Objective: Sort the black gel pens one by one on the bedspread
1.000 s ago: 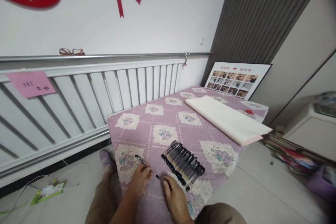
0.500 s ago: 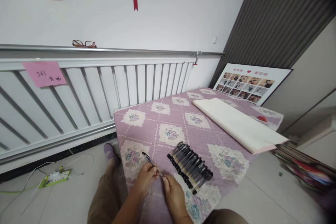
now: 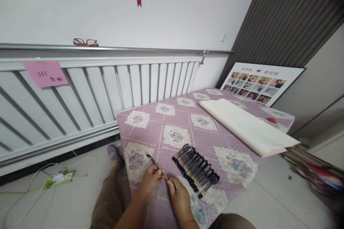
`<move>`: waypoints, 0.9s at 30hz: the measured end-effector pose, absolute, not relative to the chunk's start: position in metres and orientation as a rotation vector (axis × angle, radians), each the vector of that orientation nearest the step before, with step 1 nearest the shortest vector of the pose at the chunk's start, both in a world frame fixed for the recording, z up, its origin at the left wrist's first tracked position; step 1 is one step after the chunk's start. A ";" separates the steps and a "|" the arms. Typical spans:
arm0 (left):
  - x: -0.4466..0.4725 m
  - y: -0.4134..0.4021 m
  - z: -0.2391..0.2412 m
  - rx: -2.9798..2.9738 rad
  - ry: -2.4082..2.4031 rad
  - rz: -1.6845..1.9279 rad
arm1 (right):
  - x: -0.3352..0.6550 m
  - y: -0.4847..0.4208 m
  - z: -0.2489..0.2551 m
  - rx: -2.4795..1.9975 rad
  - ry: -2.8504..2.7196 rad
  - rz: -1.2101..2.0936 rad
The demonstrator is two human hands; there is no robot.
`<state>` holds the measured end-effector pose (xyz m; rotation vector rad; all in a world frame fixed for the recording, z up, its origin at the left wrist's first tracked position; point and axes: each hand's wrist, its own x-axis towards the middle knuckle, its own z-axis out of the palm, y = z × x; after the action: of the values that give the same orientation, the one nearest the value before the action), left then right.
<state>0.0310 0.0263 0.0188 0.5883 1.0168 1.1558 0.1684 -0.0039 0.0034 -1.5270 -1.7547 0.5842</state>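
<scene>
My left hand [image 3: 149,182] pinches a black pen [image 3: 153,162] by its lower barrel, the pen slanting up and to the left over the purple flowered cloth [image 3: 172,121]. My right hand [image 3: 178,198] has its fingertips closed on the pen's tip end, touching the left hand. Just right of both hands lies a row of several black pens [image 3: 195,170], side by side on the cloth.
A folded cream sheet [image 3: 247,127] lies across the far right of the cloth. A framed photo collage [image 3: 255,84] leans on the wall behind. A white radiator [image 3: 94,89] carries a pink note [image 3: 44,74] and glasses [image 3: 85,42]. Books [image 3: 311,166] are stacked on the floor at right.
My right hand came off the cloth and moved left to meet the pen's tip. The left hand kept the pen. The camera view shifted a little to the right.
</scene>
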 end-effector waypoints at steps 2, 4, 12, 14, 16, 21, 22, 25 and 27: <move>0.031 0.027 0.018 0.584 1.023 1.154 | 0.168 -0.004 0.003 -1.531 -1.752 0.589; 0.031 0.027 0.017 0.581 1.024 1.152 | 0.168 -0.004 0.003 -1.534 -1.749 0.586; 0.032 0.027 0.017 0.593 1.004 1.167 | 0.169 -0.003 0.001 -1.523 -1.704 0.560; 0.032 0.028 0.016 0.597 1.003 1.163 | 0.169 -0.003 0.002 -1.535 -1.702 0.564; 0.032 0.028 0.015 0.602 0.999 1.157 | 0.169 -0.004 0.003 -1.546 -1.720 0.576; 0.032 0.026 0.012 0.624 0.967 1.167 | 0.168 -0.005 0.009 -1.531 -1.756 0.624; 0.031 0.026 0.011 0.628 0.970 1.166 | 0.168 -0.006 0.010 -1.510 -1.744 0.635; 0.028 0.024 0.007 0.667 1.007 1.139 | 0.170 -0.006 0.010 -1.473 -1.669 0.665; 0.022 0.021 0.004 0.714 1.038 1.110 | 0.172 -0.005 0.008 -1.496 -1.607 0.684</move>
<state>0.0218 0.0210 0.0044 0.7136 1.0377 1.1101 0.1715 -0.0054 0.0078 -1.4959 -1.6072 0.6836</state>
